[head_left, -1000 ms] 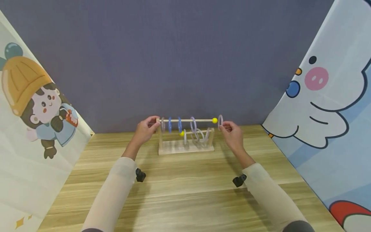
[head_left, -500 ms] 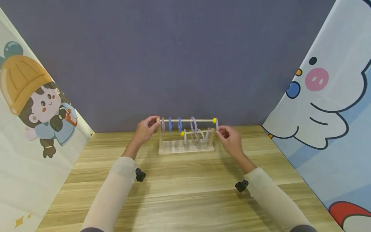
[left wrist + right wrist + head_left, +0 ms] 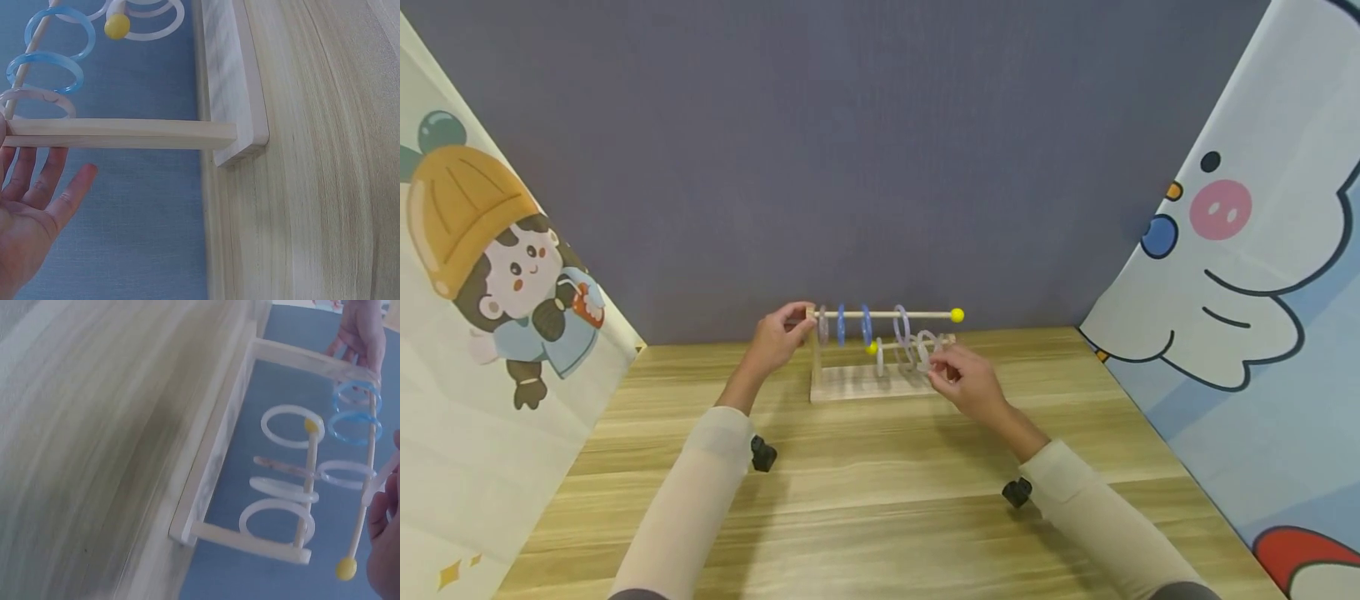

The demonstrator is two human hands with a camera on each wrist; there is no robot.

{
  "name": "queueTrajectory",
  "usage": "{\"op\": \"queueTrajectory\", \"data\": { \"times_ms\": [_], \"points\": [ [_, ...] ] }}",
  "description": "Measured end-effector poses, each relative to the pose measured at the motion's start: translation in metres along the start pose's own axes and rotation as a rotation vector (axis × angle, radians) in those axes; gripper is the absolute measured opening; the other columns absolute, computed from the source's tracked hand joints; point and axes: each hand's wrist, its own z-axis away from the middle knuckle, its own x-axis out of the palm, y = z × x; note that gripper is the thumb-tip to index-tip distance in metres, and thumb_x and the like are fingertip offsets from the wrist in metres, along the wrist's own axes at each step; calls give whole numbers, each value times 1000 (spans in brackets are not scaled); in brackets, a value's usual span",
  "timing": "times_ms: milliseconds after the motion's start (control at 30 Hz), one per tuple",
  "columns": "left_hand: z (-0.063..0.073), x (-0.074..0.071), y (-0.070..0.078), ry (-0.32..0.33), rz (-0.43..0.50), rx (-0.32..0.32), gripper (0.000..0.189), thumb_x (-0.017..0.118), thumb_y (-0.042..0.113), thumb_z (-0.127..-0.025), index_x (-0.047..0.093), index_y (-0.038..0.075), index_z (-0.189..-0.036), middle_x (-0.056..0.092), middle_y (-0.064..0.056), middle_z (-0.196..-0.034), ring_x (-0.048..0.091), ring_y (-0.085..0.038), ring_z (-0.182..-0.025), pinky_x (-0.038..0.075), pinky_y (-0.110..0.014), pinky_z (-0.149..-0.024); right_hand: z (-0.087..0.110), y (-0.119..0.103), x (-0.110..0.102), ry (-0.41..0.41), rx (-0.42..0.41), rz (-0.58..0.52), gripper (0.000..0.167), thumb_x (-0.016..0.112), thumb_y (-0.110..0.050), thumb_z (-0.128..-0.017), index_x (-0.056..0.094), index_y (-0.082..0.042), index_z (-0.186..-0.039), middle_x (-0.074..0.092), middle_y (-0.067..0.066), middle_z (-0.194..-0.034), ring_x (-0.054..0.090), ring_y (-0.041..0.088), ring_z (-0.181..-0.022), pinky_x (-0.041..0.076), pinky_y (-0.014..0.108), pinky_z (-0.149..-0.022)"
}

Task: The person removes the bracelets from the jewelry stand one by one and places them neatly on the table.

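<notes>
A wooden bangle stand (image 3: 850, 383) has an upper rod and a lower rod, each ending in a yellow ball (image 3: 957, 315). My left hand (image 3: 778, 337) holds the top of its left post (image 3: 125, 132), thumb on one side and fingers behind. My right hand (image 3: 970, 383) pinches a pale bangle (image 3: 382, 480) in front of the stand's right part; in the right wrist view it overlaps the upper rod (image 3: 358, 531). Along that rod hang two blue bangles (image 3: 867, 325), a lavender bangle (image 3: 902, 325) and a pinkish bangle (image 3: 823, 327) beside the left post.
Several pale bangles (image 3: 278, 487) hang on the lower rod, close to my right fingers. The stand is at the back of the wood-grain table (image 3: 880, 500), before a dark backdrop (image 3: 880, 167). Cartoon-printed panels (image 3: 1225, 275) flank both sides.
My right hand has brought the pale bangle from beyond the upper rod's ball end leftward and down, to the front of the stand. The left hand keeps its hold on the post.
</notes>
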Motion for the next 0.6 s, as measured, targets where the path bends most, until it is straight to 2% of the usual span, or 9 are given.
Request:
{"op": "queueTrajectory", "data": {
  "times_ms": [100, 333, 500, 600],
  "points": [
    [-1, 1, 0, 2, 12, 5, 46, 61, 34, -104, 57, 7, -140, 64, -17, -134, 67, -35, -117, 59, -55, -91, 1, -3, 8, -41, -73, 0, 22, 84, -1, -74, 76, -6, -94, 66, 2, -77, 52, 8, -60, 43, 15, -52],
    [0, 1, 1, 8, 17, 7, 45, 62, 34, -103, 58, 7, -139, 65, -17, -132, 67, -35, -115, 61, -52, -89, 1, -15, 30, -158, -228, 21, 22, 86, -7, -73, 77, -10, -92, 69, -2, -80, 61, 8, -65, 50, 13, -58],
    [2, 2, 1, 15, 24, 16, 44, 62, 30, -103, 58, 5, -139, 66, -19, -131, 68, -36, -114, 61, -53, -89, 4, -29, 45, -309, -266, 43, 17, 86, -13, -78, 79, -14, -94, 71, -6, -83, 64, 5, -70, 54, 13, -65],
    [2, 1, 1, 24, 10, 24, 44, 62, 30, -103, 58, 5, -139, 66, -19, -132, 68, -35, -114, 62, -47, -86, 5, -36, 54, -402, -271, 53, 13, 83, -16, -83, 80, -17, -95, 70, -8, -84, 64, 3, -74, 55, 14, -70]
  ]
}}
